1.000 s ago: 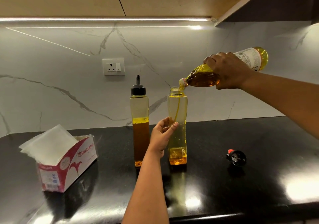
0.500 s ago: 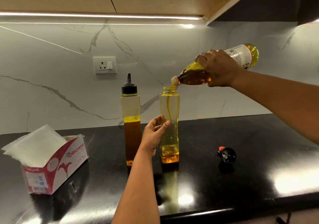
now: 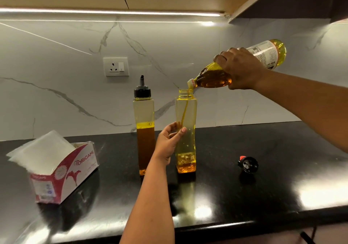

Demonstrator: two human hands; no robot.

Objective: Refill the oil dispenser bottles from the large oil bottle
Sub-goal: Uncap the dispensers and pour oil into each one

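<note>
My right hand [image 3: 242, 69] grips the large oil bottle [image 3: 212, 78], tipped with its mouth over the neck of the uncapped dispenser bottle [image 3: 186, 115]. A thin stream of oil runs down inside that bottle, which holds a shallow layer at its bottom. My left hand [image 3: 168, 144] holds the same bottle around its middle, thumb in front and fingers behind. A second dispenser bottle [image 3: 144, 130] with a black spout cap stands just to the left, about half full of darker oil. The removed black cap [image 3: 248, 164] lies on the counter to the right.
An open red and white tissue box [image 3: 66, 172] with white sheets sits at the left on the black counter [image 3: 282, 187]. A wall socket [image 3: 116, 66] is on the marble backsplash. Cabinets with a light strip hang overhead.
Oil keeps streaming into the uncapped bottle and its level has risen a little. Both hands hold their places; the view shifted slightly.
</note>
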